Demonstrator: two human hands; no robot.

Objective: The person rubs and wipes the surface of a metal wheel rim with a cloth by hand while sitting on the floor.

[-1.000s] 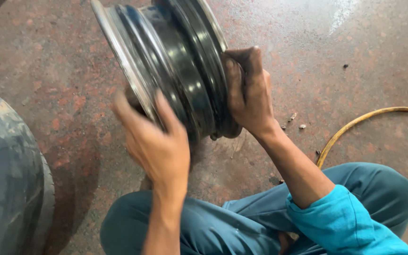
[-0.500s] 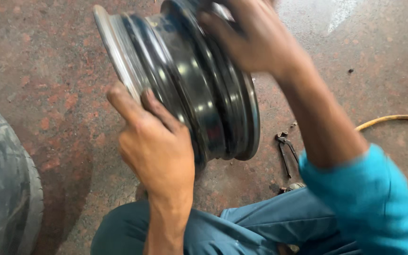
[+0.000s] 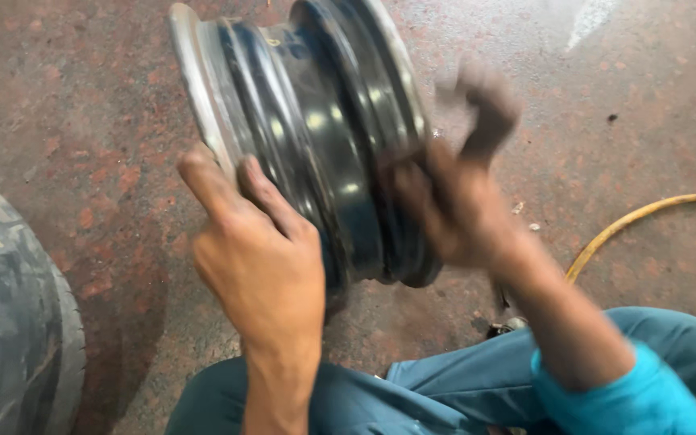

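A black steel wheel rim (image 3: 316,137) with a pale outer flange stands on edge on the reddish stone floor, tilted a little to the left. My left hand (image 3: 259,258) grips its near edge, with the fingers laid over the left flange. My right hand (image 3: 453,201) is blurred with motion against the rim's right flange, one or two fingers lifted. The blur hides whether it grips the rim. My right sleeve is bright blue.
A grey, worn tyre (image 3: 10,322) lies at the left edge. A yellow hose (image 3: 638,217) curves over the floor at the right. A small metal tool (image 3: 505,326) lies by my knee. My legs in teal trousers (image 3: 445,395) fill the bottom.
My right hand went from the rim's right side up over its top and has come back down to the right flange. The rim has turned a little; my left hand stays on the near edge.
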